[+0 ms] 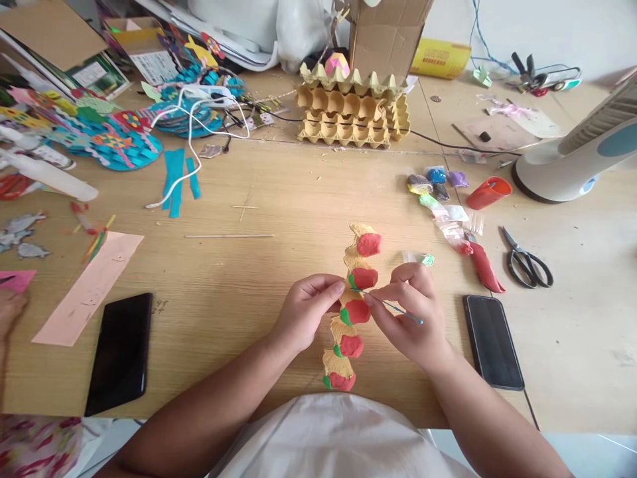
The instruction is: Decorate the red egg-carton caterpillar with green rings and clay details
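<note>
A cut strip of egg carton [341, 327] runs up the table in front of me, its cups carrying patches of red clay [352, 346] and smaller bits of green clay [345, 316]. With its thumb and fingers closed, my left hand [309, 307] pinches the strip's left side near the middle. From the right, my right hand [411, 311] grips a thin blue stick tool [402, 310] like a pen. The tool's tip touches or hovers by the green clay on the second cup from the top; I cannot tell which. The top cup shows red only.
Phones [120, 353] lie on both sides. To the right are scissors [527, 259], a red cup [490, 193] and clay packets [436, 175]. Egg cartons [343, 126] stand at the back, blue paper crafts [129, 149] at back left. Another person's hand [10, 309] rests at the left edge.
</note>
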The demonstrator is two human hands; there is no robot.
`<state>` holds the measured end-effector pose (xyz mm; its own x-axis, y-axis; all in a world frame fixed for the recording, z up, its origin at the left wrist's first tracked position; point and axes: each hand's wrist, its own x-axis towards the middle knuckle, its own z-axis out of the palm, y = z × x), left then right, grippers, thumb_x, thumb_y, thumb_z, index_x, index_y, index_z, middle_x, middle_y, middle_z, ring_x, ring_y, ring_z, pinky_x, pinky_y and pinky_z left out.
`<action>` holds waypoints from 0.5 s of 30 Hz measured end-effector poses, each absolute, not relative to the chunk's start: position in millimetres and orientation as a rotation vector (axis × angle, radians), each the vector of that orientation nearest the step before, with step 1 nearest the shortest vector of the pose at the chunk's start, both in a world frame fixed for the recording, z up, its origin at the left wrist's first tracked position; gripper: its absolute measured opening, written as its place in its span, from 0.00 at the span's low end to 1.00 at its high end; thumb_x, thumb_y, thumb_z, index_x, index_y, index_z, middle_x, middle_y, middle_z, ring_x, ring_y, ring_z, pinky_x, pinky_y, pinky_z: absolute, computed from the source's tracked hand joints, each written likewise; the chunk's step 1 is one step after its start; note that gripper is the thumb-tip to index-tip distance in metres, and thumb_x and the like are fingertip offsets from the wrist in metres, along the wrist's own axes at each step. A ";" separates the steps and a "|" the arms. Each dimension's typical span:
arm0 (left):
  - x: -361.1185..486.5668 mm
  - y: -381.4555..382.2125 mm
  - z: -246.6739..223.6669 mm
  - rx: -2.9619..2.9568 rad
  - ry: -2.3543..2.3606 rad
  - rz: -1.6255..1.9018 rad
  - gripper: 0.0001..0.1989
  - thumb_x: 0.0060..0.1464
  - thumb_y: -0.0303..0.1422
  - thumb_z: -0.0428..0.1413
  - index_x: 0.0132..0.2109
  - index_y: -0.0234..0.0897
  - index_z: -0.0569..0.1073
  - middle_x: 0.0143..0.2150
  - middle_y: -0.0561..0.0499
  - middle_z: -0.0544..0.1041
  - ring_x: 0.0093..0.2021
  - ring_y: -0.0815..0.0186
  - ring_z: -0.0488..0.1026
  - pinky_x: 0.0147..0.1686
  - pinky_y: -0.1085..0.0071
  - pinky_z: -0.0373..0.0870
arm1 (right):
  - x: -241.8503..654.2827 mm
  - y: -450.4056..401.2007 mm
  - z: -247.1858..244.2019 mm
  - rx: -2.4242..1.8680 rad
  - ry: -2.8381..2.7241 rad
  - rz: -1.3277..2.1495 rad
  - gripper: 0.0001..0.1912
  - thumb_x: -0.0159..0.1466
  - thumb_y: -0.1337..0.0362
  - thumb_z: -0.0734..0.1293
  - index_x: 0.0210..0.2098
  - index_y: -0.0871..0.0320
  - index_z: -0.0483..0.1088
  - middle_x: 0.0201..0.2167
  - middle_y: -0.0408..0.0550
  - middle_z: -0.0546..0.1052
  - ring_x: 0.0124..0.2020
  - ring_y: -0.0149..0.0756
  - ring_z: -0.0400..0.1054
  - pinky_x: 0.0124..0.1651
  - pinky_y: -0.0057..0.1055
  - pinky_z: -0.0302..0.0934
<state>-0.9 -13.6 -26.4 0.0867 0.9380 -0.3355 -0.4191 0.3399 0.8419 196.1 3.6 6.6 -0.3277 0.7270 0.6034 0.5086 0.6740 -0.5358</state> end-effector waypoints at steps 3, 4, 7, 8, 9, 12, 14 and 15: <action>-0.8 -13.6 -25.8 0.653 1.029 1.123 0.14 0.53 0.43 0.71 0.37 0.37 0.83 0.32 0.50 0.82 0.32 0.66 0.78 0.34 0.72 0.76 | 197.1 3.2 8.5 -0.934 -2.018 0.366 0.10 0.65 0.73 0.72 0.39 0.51 0.73 0.36 0.44 0.66 0.38 0.38 0.68 0.39 0.40 0.61; -0.8 -13.6 -25.6 0.659 1.029 1.120 0.14 0.53 0.43 0.71 0.37 0.37 0.83 0.32 0.50 0.82 0.32 0.66 0.78 0.34 0.72 0.76 | 197.2 3.3 8.5 -0.936 -2.013 0.364 0.10 0.65 0.73 0.72 0.39 0.51 0.73 0.36 0.44 0.66 0.38 0.38 0.68 0.39 0.40 0.61; -0.8 -14.0 -25.6 0.672 1.041 1.109 0.14 0.53 0.43 0.71 0.37 0.36 0.83 0.31 0.50 0.82 0.32 0.65 0.78 0.34 0.71 0.76 | 196.9 4.2 6.7 -0.957 -1.992 0.326 0.10 0.65 0.74 0.72 0.39 0.51 0.72 0.36 0.44 0.67 0.37 0.38 0.68 0.39 0.41 0.61; -0.7 -14.1 -25.9 0.675 1.047 1.106 0.14 0.53 0.43 0.71 0.37 0.36 0.84 0.31 0.50 0.82 0.32 0.65 0.78 0.33 0.71 0.75 | 196.6 4.5 5.7 -0.964 -1.987 0.312 0.11 0.65 0.74 0.72 0.39 0.51 0.72 0.36 0.44 0.67 0.37 0.38 0.68 0.39 0.41 0.61; -0.7 -14.3 -26.2 0.679 1.050 1.103 0.14 0.53 0.43 0.71 0.37 0.36 0.84 0.31 0.50 0.82 0.33 0.64 0.78 0.33 0.71 0.75 | 196.3 4.7 4.8 -0.969 -1.985 0.298 0.11 0.65 0.74 0.72 0.39 0.51 0.72 0.36 0.44 0.67 0.36 0.38 0.68 0.39 0.41 0.61; -0.6 -14.5 -26.9 0.694 1.058 1.099 0.14 0.53 0.44 0.71 0.36 0.36 0.83 0.31 0.50 0.82 0.33 0.64 0.79 0.33 0.71 0.75 | 195.6 4.6 3.0 -0.972 -1.992 0.261 0.11 0.65 0.74 0.72 0.38 0.51 0.71 0.36 0.44 0.68 0.37 0.38 0.68 0.38 0.40 0.60; -0.5 -14.6 -27.1 0.702 1.062 1.097 0.15 0.53 0.44 0.70 0.36 0.36 0.83 0.31 0.50 0.82 0.33 0.64 0.79 0.33 0.72 0.75 | 195.5 4.2 3.2 -0.974 -1.997 0.252 0.11 0.65 0.74 0.72 0.38 0.51 0.71 0.36 0.44 0.67 0.37 0.38 0.68 0.38 0.40 0.60; -0.5 -14.5 -27.0 0.704 1.062 1.098 0.14 0.53 0.44 0.70 0.36 0.36 0.83 0.31 0.50 0.81 0.33 0.64 0.79 0.33 0.72 0.75 | 195.5 3.9 3.8 -0.973 -2.000 0.260 0.11 0.65 0.74 0.72 0.38 0.51 0.71 0.36 0.44 0.67 0.37 0.38 0.68 0.39 0.40 0.60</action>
<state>-0.5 -14.5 -27.0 0.0839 0.9425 -0.3235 -0.3553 0.3316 0.8739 195.5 3.9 3.8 -0.3138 0.7194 0.6197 0.5374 0.6726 -0.5087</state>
